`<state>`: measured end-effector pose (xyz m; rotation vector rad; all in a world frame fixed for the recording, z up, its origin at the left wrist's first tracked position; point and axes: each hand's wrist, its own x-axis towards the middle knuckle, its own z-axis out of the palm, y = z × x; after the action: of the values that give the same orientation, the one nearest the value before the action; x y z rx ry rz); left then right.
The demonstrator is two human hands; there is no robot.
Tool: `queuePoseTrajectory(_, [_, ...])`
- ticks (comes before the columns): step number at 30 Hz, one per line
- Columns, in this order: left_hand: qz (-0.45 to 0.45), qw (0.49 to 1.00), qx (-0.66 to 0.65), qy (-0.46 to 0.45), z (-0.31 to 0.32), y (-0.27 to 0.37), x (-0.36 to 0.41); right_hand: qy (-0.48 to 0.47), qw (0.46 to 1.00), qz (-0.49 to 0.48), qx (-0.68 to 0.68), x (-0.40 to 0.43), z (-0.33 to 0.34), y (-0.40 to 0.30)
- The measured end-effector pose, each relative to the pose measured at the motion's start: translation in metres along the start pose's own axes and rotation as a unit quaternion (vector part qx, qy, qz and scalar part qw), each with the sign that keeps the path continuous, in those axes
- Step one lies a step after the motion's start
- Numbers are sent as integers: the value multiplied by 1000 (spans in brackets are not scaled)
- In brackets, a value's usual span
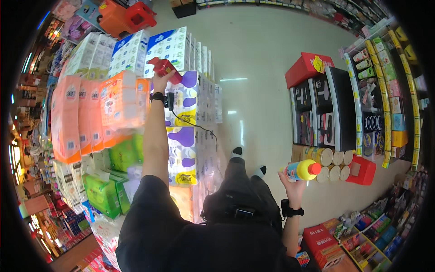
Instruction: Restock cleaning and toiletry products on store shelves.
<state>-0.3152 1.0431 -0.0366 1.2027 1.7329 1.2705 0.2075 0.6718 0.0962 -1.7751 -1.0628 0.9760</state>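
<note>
My left hand grips a red plastic bottle, tilted over the packs at the upper left. Beneath it is a white, purple and yellow tissue pack on a stack, and blue-and-white tissue packs stand just beyond. Out to the right, my right hand holds a yellow plastic bottle with a red cap and a printed label. That bottle is over the floor, apart from the goods around it in the picture. Each wrist wears a black strap with a small device; a cable runs from the left one.
Orange tissue packs and green tissue packs are piled at left. Pale glossy floor runs down the aisle. On the right are boxed hair dryers, stacked cans, a red container and shelves.
</note>
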Motion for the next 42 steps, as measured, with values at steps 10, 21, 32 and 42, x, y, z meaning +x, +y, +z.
queuePoseTrajectory(10, [60, 998, 9, -19, 59, 68, -57, 45, 998, 29, -31, -7, 6, 6])
queuePoseTrajectory(21, [-37, 938, -238, -250, 155, 204, -314, 67, 998, 0, 15, -45, -23, 25])
queuePoseTrajectory(32, [10, 777, -227, -588, 213, 322, -483, 164, 972, -36, 163, -153, -132, 3])
queuePoseTrajectory(42, [53, 659, -202, -723, 261, 354, -629, 378, 873, -84, 297, -262, -189, 42])
